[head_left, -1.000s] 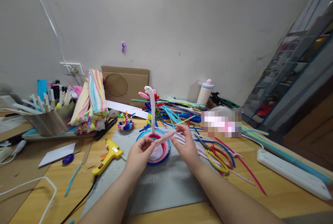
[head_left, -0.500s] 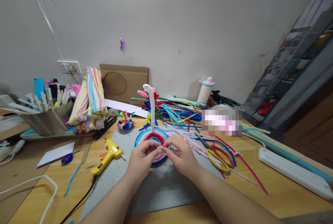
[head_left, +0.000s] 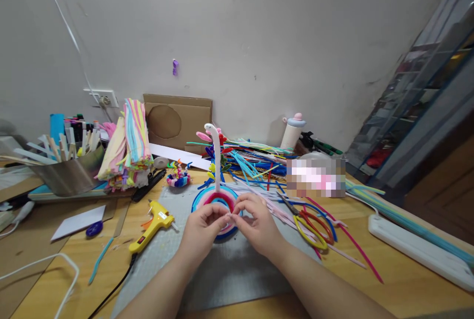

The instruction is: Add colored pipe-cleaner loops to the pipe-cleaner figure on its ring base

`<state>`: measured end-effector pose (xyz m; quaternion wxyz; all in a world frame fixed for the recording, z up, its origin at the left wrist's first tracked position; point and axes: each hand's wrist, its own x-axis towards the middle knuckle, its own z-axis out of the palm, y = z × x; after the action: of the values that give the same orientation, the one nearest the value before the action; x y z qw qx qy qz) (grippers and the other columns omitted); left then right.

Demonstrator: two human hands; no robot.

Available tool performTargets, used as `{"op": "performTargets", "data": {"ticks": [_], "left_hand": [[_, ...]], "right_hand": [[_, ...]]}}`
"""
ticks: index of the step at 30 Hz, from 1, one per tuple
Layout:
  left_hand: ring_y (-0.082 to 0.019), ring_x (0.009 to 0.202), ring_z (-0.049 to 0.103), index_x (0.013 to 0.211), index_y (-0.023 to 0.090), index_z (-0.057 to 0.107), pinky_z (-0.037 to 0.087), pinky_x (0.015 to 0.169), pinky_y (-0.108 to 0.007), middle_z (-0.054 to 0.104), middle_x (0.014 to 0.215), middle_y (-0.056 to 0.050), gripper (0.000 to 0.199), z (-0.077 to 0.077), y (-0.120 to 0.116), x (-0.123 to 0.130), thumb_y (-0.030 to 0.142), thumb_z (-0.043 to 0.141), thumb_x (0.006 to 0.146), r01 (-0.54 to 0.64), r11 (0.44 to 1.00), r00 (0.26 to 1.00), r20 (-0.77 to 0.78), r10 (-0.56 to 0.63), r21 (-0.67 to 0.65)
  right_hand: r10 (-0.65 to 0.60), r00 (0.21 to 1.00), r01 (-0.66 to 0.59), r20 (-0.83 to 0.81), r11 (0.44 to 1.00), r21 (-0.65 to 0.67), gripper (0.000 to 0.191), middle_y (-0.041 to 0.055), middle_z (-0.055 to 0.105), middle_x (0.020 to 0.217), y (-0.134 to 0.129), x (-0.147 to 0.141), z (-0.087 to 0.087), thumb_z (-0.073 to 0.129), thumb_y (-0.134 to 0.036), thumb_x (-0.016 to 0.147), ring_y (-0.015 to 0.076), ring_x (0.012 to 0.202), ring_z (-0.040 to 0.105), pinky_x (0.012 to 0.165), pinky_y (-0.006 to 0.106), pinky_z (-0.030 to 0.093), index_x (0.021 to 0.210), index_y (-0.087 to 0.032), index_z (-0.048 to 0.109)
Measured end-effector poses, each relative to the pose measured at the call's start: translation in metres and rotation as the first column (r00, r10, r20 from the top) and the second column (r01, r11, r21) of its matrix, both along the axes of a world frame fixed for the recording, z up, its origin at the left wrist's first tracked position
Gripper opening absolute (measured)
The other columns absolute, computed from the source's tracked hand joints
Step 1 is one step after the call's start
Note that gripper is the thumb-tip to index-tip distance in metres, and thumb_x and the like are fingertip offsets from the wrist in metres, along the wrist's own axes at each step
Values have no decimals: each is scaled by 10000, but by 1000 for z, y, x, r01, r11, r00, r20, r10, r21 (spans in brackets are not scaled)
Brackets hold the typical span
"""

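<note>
My left hand point(head_left: 205, 225) and my right hand point(head_left: 256, 219) meet fingertip to fingertip, each pinching with thumb and forefinger. A tiny pale bit shows where they touch, too small and covered to name. Just behind them lies a round coil point(head_left: 215, 194) of blue, white, pink and red pipe cleaners, partly hidden by the hands. From it a white fuzzy stem point(head_left: 217, 161) with a bent top rises upright, with coloured pipe-cleaner flowers point(head_left: 222, 137) beside it. All this stands on a grey mat point(head_left: 237, 279).
On the left lie a yellow glue gun point(head_left: 153, 225) and a small pipe-cleaner ring point(head_left: 178, 177). Scissors point(head_left: 307, 225) rest to the right among loose pipe cleaners point(head_left: 255, 161). Farther out are a metal bowl of sticks point(head_left: 70, 176), a bottle point(head_left: 292, 131) and a power strip point(head_left: 418, 250).
Both hands keep their pinch at nearly the same spot, fingertips slightly shifted. The whole view has tipped up a little, so things sit somewhat lower in it.
</note>
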<state>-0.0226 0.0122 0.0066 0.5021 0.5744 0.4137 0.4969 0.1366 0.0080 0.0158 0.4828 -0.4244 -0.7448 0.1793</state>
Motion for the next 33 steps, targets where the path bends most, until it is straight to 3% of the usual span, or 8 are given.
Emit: {"op": "performTargets", "data": {"ticks": [22,29,33], "left_hand": [[-169,648,618,699,164,674,487,616,-264,674,691,-37,133,0,-1,2,285,709,653,-10,1000,1000,-29,10,-3],[-116,555,558,734,146,672,428,542,-209,630,589,-5,184,2,9,-4,315,705,668,-83,996,995,44,85,-42],[-110,547,551,731,136,670,429,538,-209,644,603,-15,201,-1,10,-4,316,717,656,-43,997,997,56,47,-65]], "right_hand": [[19,998,-19,56,1000,5,71,23,613,859,-1,0,-3,569,-161,766,195,889,544,827,361,304,712,-204,583],[-11,999,12,52,1000,-10,129,28,642,976,6,9,2,581,-248,800,223,986,538,897,392,272,926,-248,609],[-15,1000,17,24,998,-66,107,24,653,941,5,6,1,590,-270,798,218,950,552,867,377,306,897,-239,614]]}}
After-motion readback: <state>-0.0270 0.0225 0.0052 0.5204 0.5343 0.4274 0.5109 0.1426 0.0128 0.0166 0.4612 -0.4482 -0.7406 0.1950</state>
